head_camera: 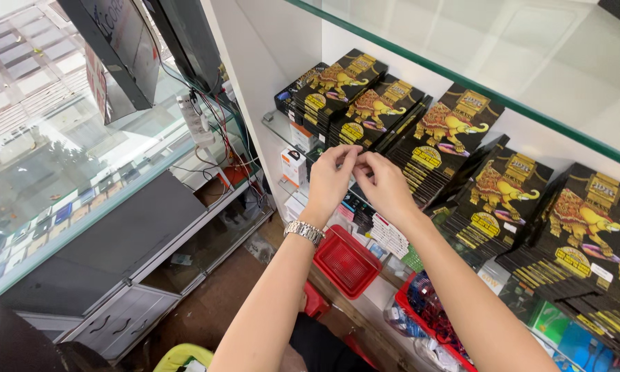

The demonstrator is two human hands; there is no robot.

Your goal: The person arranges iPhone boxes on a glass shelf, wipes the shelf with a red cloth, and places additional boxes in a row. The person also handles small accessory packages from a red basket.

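My left hand, with a metal watch on its wrist, and my right hand meet fingertip to fingertip in front of a glass shelf. Their fingers pinch together around something small that I cannot make out. Behind them stand rows of black boxes printed with a golden elephant, leaning in stacks along the shelf. More of these boxes fill the shelf to the right.
A red basket sits on the lower shelf under my wrists, with another red basket of small items beside it. A glass shelf edge runs overhead. A glass counter and tangled cables are on the left.
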